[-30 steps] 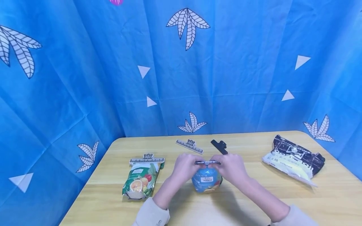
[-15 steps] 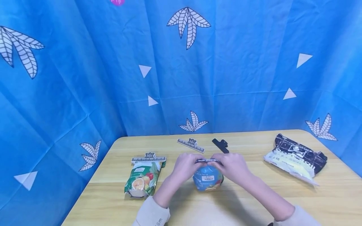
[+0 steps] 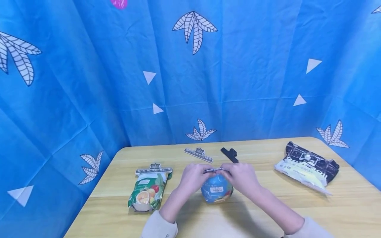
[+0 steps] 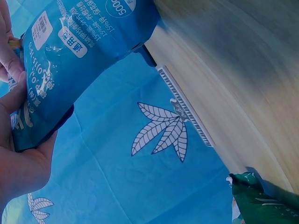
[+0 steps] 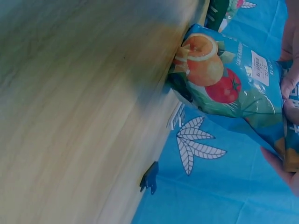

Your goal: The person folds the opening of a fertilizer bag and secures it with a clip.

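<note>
1. Blue cloth curtain point(image 3: 253, 72), softly creased, printed with white leaves and triangles; cut off at the top and sides.
2. Pale wood-grain table point(image 3: 113, 211), round-cornered at the back; its near edge is out of frame.
3. Black-and-white bag point(image 3: 306, 168), crumpled plastic, lying at the table's right.
4. Green bag point(image 3: 147, 193), shiny and plump, on the left, its top gripped by a piano-patterned clip point(image 3: 154, 171).
5. Blue bag point(image 3: 215, 190), glossy and bulging, at centre; whether its base touches the wood is unclear.
6. Left hand point(image 3: 191, 177) and right hand point(image 3: 242, 177) pinch its folded top, fingers partly hidden.
7. Flat piano-key clip point(image 3: 198, 155), lettering too small to read.
8. Black clip point(image 3: 230, 154), beside it.
</note>
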